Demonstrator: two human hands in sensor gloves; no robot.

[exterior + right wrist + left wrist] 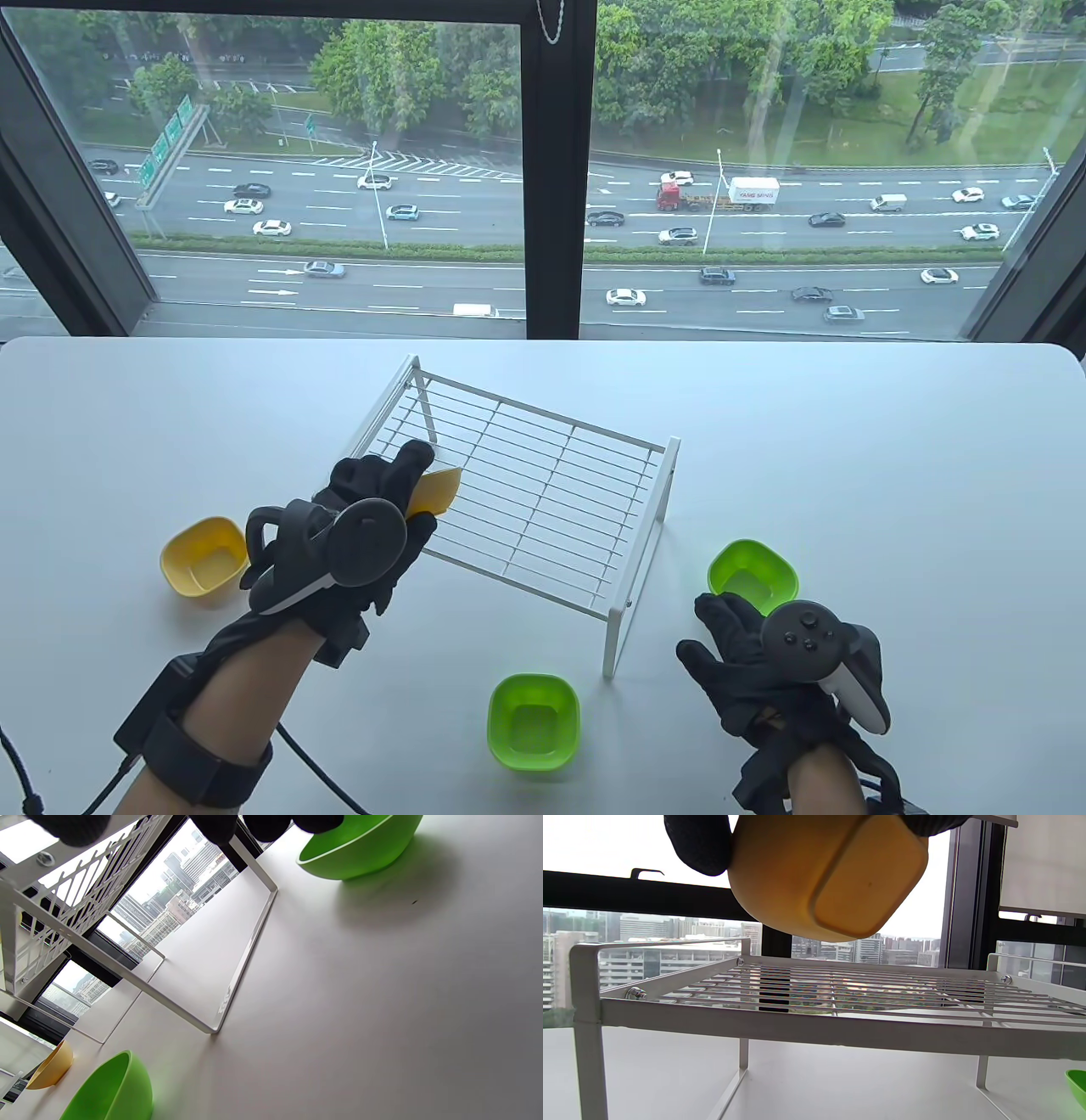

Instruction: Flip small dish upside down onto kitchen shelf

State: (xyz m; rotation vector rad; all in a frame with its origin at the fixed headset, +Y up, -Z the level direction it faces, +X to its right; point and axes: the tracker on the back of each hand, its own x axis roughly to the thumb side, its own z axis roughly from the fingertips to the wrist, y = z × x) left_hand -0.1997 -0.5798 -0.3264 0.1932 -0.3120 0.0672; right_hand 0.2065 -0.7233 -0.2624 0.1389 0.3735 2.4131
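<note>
Table (848, 441): white, filling the lower half of the table view, below a wide window.
Shelf (543, 501): white wire kitchen rack standing at centre frame.
Step in hand: by my reading, the carry-and-turn. The yellow dish is over the rack's left end but not yet set down.
Next move: likely finishing the turn so the rim faces down, then lowering it flat onto the wires and letting go; a tilted rim could catch between the wires.
Left hand (373, 518): centre-left of the frame, fingers curled round the held yellow dish (823, 874). In the left wrist view the dish hangs at the top centre, its base turned toward the camera, clear of the grid.
Right hand (747, 654): lower right, fingers loosely spread, holding nothing, just beside a green dish (753, 576).
Other dishes: a second yellow dish (204, 569) at the left, a second green dish (533, 720) at bottom centre, both upright on the table.
</note>
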